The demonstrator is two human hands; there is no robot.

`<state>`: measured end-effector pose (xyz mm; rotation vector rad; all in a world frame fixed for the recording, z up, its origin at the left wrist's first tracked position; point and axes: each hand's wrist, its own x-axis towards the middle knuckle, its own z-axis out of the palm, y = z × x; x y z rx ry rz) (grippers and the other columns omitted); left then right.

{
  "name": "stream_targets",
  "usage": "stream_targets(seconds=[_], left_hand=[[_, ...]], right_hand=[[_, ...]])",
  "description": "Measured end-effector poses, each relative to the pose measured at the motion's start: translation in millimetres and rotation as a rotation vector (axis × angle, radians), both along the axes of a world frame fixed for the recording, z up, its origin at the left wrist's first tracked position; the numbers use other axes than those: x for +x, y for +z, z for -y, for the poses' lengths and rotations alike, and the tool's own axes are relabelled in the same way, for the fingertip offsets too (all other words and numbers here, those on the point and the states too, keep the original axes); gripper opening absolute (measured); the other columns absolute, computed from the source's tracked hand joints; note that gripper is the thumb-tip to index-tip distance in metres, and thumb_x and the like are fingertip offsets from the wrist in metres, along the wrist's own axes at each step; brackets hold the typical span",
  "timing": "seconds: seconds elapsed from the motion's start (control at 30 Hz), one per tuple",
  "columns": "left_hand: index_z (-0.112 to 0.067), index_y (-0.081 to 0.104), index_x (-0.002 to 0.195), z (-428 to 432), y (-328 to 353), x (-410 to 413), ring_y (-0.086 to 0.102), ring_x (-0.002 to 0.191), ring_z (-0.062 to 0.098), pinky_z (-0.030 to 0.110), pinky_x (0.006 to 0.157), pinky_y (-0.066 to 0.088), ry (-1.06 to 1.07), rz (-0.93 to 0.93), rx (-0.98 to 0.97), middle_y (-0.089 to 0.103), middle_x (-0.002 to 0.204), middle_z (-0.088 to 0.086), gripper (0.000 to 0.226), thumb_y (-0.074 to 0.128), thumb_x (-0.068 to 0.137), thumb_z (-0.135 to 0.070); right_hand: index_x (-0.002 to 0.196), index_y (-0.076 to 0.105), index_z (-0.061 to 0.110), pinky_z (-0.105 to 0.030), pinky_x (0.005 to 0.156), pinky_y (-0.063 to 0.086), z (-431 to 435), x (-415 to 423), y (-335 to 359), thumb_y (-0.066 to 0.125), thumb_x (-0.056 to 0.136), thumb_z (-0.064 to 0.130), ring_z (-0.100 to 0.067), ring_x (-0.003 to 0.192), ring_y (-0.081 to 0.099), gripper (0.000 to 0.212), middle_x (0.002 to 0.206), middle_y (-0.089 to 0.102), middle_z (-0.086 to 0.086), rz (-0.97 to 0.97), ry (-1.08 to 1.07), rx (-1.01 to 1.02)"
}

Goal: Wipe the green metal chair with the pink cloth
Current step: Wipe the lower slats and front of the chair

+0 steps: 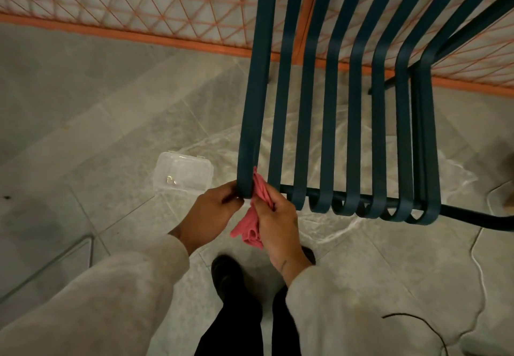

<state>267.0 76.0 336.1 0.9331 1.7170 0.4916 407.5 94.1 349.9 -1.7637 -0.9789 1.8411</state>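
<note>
Between the two hands sits the work point: the curled front end of the outermost slat (246,186) of the green metal chair (404,133). Left hand (214,211) grips that curl from its outer side, fingers wrapped round the metal, bracing it. Right hand (278,225) pinches the pink cloth (260,188) in a bunch. The cloth's upper part is pushed against the slat's inner edge just ahead of the right fingertips, and its loose tail hangs below the palm, toward the left wrist. Step in hand looks like wiping the slat tip and its inner edge. To do it well, spread the cloth flat over the fingers instead of a wad, so more fabric meets metal. Wrap it round the curl, draw toward the body, then run up the slat away from the hands. The curl's underside is hidden from this view and is likely the spot that gets missed. Left hand should sit clear of the wiped zone or shift further up the slat. Other slats lie to the right of the right hand, probably left to do. Clear plastic box (183,175) is on the floor just beyond the left hand, not in the way.
</note>
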Motion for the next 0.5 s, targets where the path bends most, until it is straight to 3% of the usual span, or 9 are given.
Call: stream_targets(seconds=[0.1, 0.17, 0.27, 0.37, 0.5], left_hand=[[-0.028, 0.057, 0.129, -1.3, -0.4, 0.6, 0.059, 0.094, -0.006, 0.007, 0.084, 0.041, -0.031, -0.001, -0.012, 0.065, 0.107, -0.017, 0.033, 0.055, 0.096, -0.023], [-0.023, 0.056, 0.131, -4.1, 0.5, -0.1, 0.059, 0.099, -0.001, 0.009, 0.087, 0.039, -0.073, -0.005, -0.020, 0.066, 0.112, -0.011, 0.034, 0.053, 0.097, -0.022], [-0.022, 0.058, 0.130, -5.1, 2.9, -0.5, 0.060, 0.104, 0.007, 0.018, 0.092, 0.041, -0.087, -0.024, -0.016, 0.067, 0.116, -0.006, 0.033, 0.052, 0.098, -0.021], [-0.021, 0.057, 0.130, -4.9, 8.7, -1.3, 0.061, 0.107, 0.009, 0.025, 0.098, 0.044, -0.107, -0.007, 0.012, 0.067, 0.120, -0.003, 0.032, 0.051, 0.098, -0.019], [-0.011, 0.058, 0.128, -6.1, 20.3, -9.8, 0.062, 0.112, 0.015, 0.041, 0.104, 0.045, -0.127, 0.087, 0.036, 0.068, 0.117, 0.000, 0.031, 0.051, 0.098, -0.014]], right_hand=[[0.136, 0.054, 0.037, -0.006, 0.063, 0.048, -19.1, -8.1, -16.2, 0.044, 0.102, 0.010, 0.000, 0.067, 0.063, 0.045, 0.093, 0.067, 0.002, 0.153, 0.193, -0.002], [0.137, 0.053, 0.034, -0.012, 0.070, 0.052, -29.6, -10.2, -16.5, 0.040, 0.102, 0.008, -0.006, 0.079, 0.065, 0.046, 0.111, 0.068, -0.003, 0.199, 0.244, -0.010], [0.131, 0.060, 0.032, -0.015, 0.057, 0.051, -21.2, -8.1, -3.5, 0.045, 0.102, 0.013, -0.011, 0.070, 0.068, 0.038, 0.101, 0.071, -0.002, 0.094, 0.098, -0.117], [0.120, 0.067, 0.034, -0.020, 0.059, 0.054, -5.3, -2.7, 20.6, 0.054, 0.099, 0.018, -0.011, 0.064, 0.069, 0.030, 0.089, 0.073, 0.000, -0.058, -0.095, -0.161], [0.105, 0.067, 0.057, -0.022, 0.070, 0.058, -2.3, 1.3, 52.3, 0.058, 0.097, 0.021, -0.007, 0.083, 0.071, 0.038, 0.102, 0.071, 0.018, -0.110, -0.103, 0.073]])
